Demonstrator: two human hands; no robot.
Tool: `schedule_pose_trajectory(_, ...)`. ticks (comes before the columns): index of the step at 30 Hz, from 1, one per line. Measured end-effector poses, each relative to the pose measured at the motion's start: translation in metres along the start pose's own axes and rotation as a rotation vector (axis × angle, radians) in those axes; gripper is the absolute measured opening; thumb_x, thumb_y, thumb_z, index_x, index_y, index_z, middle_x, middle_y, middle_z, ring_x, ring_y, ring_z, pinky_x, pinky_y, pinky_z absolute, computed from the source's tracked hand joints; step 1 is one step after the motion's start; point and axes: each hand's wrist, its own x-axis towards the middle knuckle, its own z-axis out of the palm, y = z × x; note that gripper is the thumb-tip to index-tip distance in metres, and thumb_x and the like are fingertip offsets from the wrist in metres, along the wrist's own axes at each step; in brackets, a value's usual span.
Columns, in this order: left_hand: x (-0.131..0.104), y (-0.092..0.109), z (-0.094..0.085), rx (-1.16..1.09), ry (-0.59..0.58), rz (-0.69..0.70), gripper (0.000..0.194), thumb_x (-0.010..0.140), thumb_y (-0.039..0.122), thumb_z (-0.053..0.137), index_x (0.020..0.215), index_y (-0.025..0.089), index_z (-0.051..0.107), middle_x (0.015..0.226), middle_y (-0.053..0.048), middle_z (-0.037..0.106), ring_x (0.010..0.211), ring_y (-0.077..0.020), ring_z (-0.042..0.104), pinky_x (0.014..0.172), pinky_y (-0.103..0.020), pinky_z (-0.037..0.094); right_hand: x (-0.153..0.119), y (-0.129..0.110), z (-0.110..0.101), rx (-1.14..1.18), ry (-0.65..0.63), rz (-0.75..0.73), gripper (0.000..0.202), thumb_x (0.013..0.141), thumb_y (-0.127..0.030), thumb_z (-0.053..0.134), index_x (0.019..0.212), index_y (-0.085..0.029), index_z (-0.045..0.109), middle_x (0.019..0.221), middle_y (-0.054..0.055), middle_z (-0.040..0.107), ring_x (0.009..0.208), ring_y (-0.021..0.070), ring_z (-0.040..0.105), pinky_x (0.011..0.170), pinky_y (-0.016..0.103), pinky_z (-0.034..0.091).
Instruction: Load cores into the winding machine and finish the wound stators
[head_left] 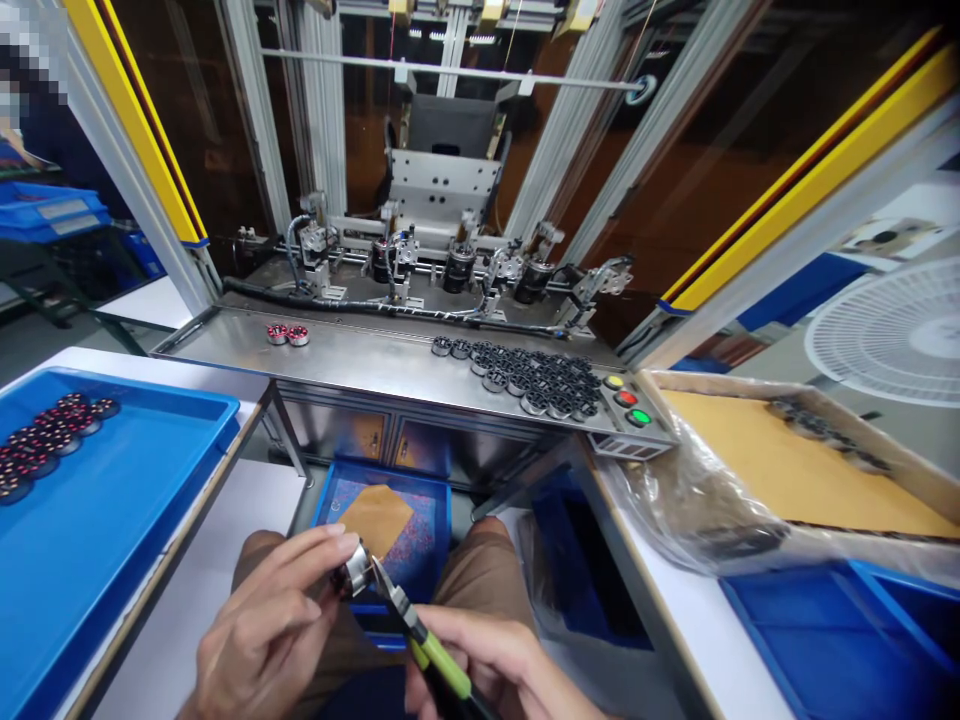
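My left hand (274, 610) pinches a small round motor stator (355, 570) with a metallic rim, held above my lap. Thin copper-coloured wire ends show at its right side. In my right hand (487, 655) is a pair of cutting pliers (420, 630) with green and black handles. The jaw tips point up and left, close beside the stator's wires; whether they touch a wire I cannot tell. Beneath both hands a blue bin (442, 500) on the floor holds reddish scraps and a piece of brown card (379, 518).
On the metal worktop (360, 360) lie two red-wound stators (288, 335) and a cluster of dark stators (532, 375). A winding machine (450, 190) stands behind. At left, a blue tray (150, 410) holds wound stators. A cardboard box (720, 430) and fan (892, 330) stand at right.
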Motion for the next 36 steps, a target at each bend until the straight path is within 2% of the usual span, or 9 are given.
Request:
schedule_pose_trajectory(10,-0.003,0.000,-0.002,-0.017,-0.015,-0.018,0.040,0.076,-0.014,0.058,0.086,0.023,0.048,0.106,-0.007,0.079,0.104,-0.0203,0.074,0.086,-0.032,0.064,0.004,-0.002,-0.003,-0.058,-0.011,-0.012,0.067,0.071,-0.066,0.074,0.112,-0.013,0.068,0.083,0.008,0.060,0.063,0.0112,0.054,0.060,0.025,0.046)
schedule_pose_trajectory(14,-0.003,0.000,-0.001,-0.001,-0.008,-0.026,0.038,0.076,-0.012,0.060,0.085,0.023,0.049,0.106,-0.007,0.080,0.102,-0.0216,0.075,0.083,-0.033,0.065,0.005,0.001,-0.003,-0.136,0.011,-0.065,0.054,0.078,-0.059,0.071,0.106,-0.013,0.072,0.070,0.003,0.055,0.057,0.0093,0.047,0.054,0.023,0.038)
schedule_pose_trajectory(16,-0.003,-0.001,0.001,0.015,0.001,-0.020,0.038,0.076,-0.013,0.060,0.087,0.022,0.050,0.105,-0.008,0.080,0.101,-0.0223,0.075,0.083,-0.034,0.065,0.005,0.007,-0.002,-0.180,0.041,-0.101,0.055,0.079,-0.059,0.069,0.112,-0.014,0.071,0.068,0.002,0.054,0.056,0.0092,0.044,0.053,0.023,0.035)
schedule_pose_trajectory(20,-0.002,-0.004,0.005,0.007,0.020,0.035,0.044,0.074,-0.015,0.062,0.102,0.019,0.054,0.106,-0.013,0.079,0.104,-0.0250,0.074,0.084,-0.038,0.065,0.003,0.023,-0.002,-0.167,0.107,-0.123,0.069,0.078,-0.053,0.071,0.136,-0.018,0.058,0.078,0.004,0.059,0.058,0.0097,0.046,0.053,0.023,0.037)
schedule_pose_trajectory(26,0.003,-0.001,0.006,0.031,0.045,0.080,0.058,0.072,-0.015,0.065,0.119,0.018,0.058,0.109,-0.009,0.078,0.104,-0.0214,0.074,0.089,-0.035,0.064,-0.004,0.033,-0.005,-0.216,0.182,-0.136,0.063,0.079,-0.041,0.070,0.137,-0.018,0.059,0.078,0.005,0.062,0.059,0.0096,0.046,0.053,0.021,0.039)
schedule_pose_trajectory(29,0.006,0.001,0.006,0.041,0.076,0.076,0.057,0.072,-0.014,0.065,0.119,0.017,0.061,0.110,-0.007,0.077,0.103,-0.0183,0.074,0.093,-0.031,0.062,-0.006,0.034,-0.006,-0.121,0.220,-0.124,0.063,0.080,-0.035,0.071,0.140,-0.023,0.055,0.091,0.007,0.065,0.068,0.0115,0.055,0.063,0.024,0.046)
schedule_pose_trajectory(32,0.003,0.002,0.004,0.119,0.063,0.061,0.046,0.076,-0.010,0.065,0.113,0.017,0.066,0.112,-0.006,0.075,0.105,-0.0161,0.072,0.096,-0.025,0.059,-0.007,0.038,-0.009,0.037,0.191,-0.189,0.064,0.083,-0.033,0.071,0.143,-0.032,0.050,0.106,0.008,0.064,0.078,0.0145,0.064,0.073,0.031,0.052)
schedule_pose_trajectory(36,-0.004,0.001,0.001,0.233,0.029,0.070,0.042,0.078,-0.007,0.067,0.113,0.018,0.068,0.114,-0.006,0.072,0.107,-0.0152,0.070,0.100,-0.023,0.056,-0.007,0.045,-0.013,0.124,0.158,-0.239,0.065,0.083,-0.028,0.073,0.143,-0.038,0.048,0.109,0.006,0.064,0.083,0.0152,0.066,0.073,0.031,0.052)
